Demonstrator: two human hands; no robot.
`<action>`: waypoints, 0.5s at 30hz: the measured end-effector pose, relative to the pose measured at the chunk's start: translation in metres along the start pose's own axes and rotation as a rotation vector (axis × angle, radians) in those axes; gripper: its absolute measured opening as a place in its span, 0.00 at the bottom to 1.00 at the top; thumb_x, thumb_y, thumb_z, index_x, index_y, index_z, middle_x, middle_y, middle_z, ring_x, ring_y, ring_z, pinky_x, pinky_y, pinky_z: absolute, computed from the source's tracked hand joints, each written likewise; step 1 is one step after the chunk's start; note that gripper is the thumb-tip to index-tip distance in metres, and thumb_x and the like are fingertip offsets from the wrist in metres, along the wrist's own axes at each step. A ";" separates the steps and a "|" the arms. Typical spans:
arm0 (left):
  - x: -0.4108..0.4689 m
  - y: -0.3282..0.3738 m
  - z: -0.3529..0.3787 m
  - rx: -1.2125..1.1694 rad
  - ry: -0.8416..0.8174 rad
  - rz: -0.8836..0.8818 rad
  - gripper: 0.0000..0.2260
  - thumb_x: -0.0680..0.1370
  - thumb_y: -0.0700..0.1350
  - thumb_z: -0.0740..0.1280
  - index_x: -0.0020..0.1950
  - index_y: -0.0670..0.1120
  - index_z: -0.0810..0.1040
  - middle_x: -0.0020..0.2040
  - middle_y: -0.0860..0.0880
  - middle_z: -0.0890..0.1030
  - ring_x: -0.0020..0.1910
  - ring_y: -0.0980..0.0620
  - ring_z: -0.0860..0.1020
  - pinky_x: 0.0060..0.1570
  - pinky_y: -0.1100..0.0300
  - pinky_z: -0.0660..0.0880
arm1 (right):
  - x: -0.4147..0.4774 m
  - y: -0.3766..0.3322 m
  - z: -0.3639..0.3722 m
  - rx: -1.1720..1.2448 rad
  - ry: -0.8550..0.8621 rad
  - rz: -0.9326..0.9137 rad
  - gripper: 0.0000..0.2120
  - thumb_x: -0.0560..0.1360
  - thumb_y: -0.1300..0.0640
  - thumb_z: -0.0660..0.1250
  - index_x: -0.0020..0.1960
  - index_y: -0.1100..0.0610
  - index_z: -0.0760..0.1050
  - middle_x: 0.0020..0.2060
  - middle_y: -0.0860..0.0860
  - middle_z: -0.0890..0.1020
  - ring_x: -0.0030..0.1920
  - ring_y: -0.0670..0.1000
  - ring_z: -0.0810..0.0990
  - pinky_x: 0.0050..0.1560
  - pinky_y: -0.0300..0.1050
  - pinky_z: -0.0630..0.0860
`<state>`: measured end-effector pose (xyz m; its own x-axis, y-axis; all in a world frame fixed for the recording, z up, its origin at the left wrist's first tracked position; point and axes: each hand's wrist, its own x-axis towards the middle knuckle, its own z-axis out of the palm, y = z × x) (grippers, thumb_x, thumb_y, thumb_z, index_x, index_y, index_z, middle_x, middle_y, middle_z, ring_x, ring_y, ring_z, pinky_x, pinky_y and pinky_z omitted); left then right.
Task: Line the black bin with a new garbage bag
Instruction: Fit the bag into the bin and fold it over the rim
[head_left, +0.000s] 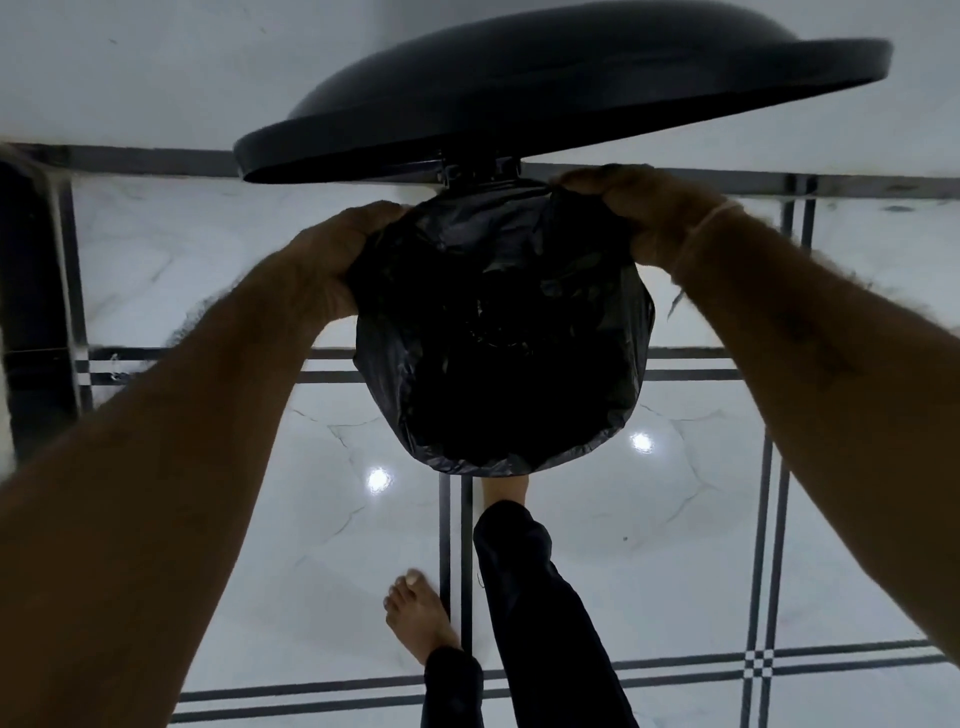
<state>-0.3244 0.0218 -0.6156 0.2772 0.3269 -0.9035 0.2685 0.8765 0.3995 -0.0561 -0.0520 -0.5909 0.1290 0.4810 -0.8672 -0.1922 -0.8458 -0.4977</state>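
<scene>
Risk first: the garbage bag (501, 332) looks folded over the black bin (519, 467) rim at frame centre, but its far edge sits right under the hinge (480, 171) of the raised lid (561, 98). If the film isn't pulled evenly there, it'll likely slip back into the bin under load, or get pinched when the lid drops. My guess is the lid is held up by a foot on a pedal at the bin's lower edge; pedal itself is hidden, so can't confirm. Ease off and the lid lands on knuckles. Thin film could also tear if stretched hard.

Hands: left hand (332, 265) pinches the bag edge at the rim's left side, right hand (644, 208) pinches it at the upper right, near the hinge. Bag mouth spans between them; bin body is hidden beneath it. Floor (675, 545) is glossy tile.
</scene>
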 end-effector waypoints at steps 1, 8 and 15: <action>0.001 0.003 0.001 0.031 0.001 -0.026 0.08 0.78 0.50 0.72 0.49 0.45 0.83 0.47 0.45 0.87 0.44 0.48 0.86 0.49 0.51 0.84 | 0.002 -0.003 0.000 -0.024 -0.005 0.016 0.09 0.82 0.54 0.66 0.45 0.56 0.79 0.29 0.50 0.86 0.29 0.47 0.85 0.32 0.41 0.83; 0.007 0.004 -0.001 -0.015 -0.043 -0.115 0.11 0.77 0.53 0.72 0.43 0.46 0.82 0.39 0.49 0.84 0.36 0.51 0.85 0.41 0.56 0.83 | 0.010 -0.006 -0.003 -0.082 -0.047 0.053 0.12 0.82 0.50 0.66 0.45 0.56 0.79 0.31 0.50 0.86 0.34 0.48 0.85 0.36 0.41 0.83; 0.003 0.005 0.000 0.017 -0.092 -0.097 0.13 0.80 0.55 0.69 0.46 0.46 0.83 0.40 0.49 0.85 0.36 0.53 0.85 0.39 0.59 0.84 | 0.008 0.000 -0.007 -0.070 -0.105 0.069 0.14 0.82 0.47 0.65 0.49 0.58 0.80 0.37 0.51 0.87 0.37 0.48 0.86 0.37 0.41 0.84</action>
<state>-0.3224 0.0269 -0.6161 0.3321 0.2061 -0.9205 0.3138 0.8961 0.3139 -0.0477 -0.0497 -0.5977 0.0147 0.4393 -0.8982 -0.1286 -0.8900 -0.4374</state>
